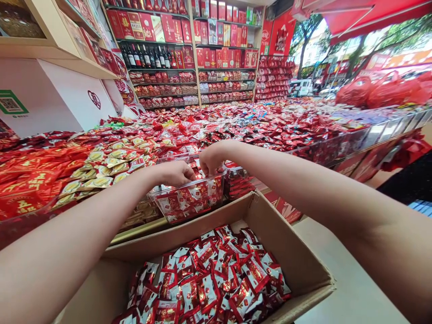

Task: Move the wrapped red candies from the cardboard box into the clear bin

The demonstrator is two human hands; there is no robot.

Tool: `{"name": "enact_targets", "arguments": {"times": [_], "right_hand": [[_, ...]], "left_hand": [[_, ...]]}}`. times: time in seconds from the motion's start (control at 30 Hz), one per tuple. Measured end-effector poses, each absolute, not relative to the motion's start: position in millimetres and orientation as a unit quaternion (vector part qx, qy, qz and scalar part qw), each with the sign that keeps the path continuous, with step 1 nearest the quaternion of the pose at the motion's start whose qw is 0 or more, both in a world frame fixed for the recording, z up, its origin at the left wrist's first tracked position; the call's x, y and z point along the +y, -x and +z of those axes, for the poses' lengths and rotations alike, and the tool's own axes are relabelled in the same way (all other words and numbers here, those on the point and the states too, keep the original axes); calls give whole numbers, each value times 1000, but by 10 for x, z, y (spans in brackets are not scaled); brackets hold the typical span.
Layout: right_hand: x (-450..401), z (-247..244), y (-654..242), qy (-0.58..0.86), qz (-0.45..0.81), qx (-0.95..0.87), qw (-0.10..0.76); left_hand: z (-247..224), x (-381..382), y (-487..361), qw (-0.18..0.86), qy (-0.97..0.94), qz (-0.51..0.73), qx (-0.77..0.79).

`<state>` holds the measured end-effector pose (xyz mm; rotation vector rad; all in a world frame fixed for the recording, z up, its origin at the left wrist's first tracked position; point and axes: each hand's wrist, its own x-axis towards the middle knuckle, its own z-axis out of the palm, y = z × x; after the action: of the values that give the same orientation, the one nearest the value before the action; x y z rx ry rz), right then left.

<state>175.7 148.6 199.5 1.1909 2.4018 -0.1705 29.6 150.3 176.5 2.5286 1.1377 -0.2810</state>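
Observation:
Both hands reach into a clear plastic bin (pixel 189 198) filled with red-and-white wrapped candies. My left hand (pixel 178 173) is at the bin's near left side, fingers curled inward over the rim. Close beside it, my right hand (pixel 212 156) bends down from the wrist, with its fingers closed and pointing into the bin. What either hand grips, if anything, is hidden among the wrappers. Below and nearer to me stands an open cardboard box (pixel 290 252), where a loose pile of similar red-and-white wrapped candies (pixel 209 274) lies.
Packets with cream-coloured round prints (pixel 101 173) and large red packets (pixel 30 184) lie to the left. Another clear bin (pixel 236 180) adjoins on the right. Behind stretches a wide candy display (pixel 256 126), backed by shelves of wine bottles (pixel 145 57) and red boxes (pixel 168 28).

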Motion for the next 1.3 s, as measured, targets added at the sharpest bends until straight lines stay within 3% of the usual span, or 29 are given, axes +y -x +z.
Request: {"name": "enact_targets", "arguments": {"times": [0.33, 0.53, 0.67, 1.07, 1.3], "right_hand": [[1499, 1913, -1618, -421, -15, 876, 234], [1550, 1919, -1693, -431, -118, 869, 210], [1553, 1895, -1675, -407, -167, 886, 145], [1488, 1852, -1634, -383, -123, 901, 159], [1457, 1820, -1689, -374, -127, 912, 117]], "left_hand": [[1769, 1495, -318, 182, -882, -111, 421], [1934, 1460, -135, 219, -853, -168, 443], [1932, 1457, -76, 192, -859, -170, 443], [1921, 1424, -398, 72, -901, -172, 392], [1901, 1444, -416, 61, -874, -201, 438]]}}
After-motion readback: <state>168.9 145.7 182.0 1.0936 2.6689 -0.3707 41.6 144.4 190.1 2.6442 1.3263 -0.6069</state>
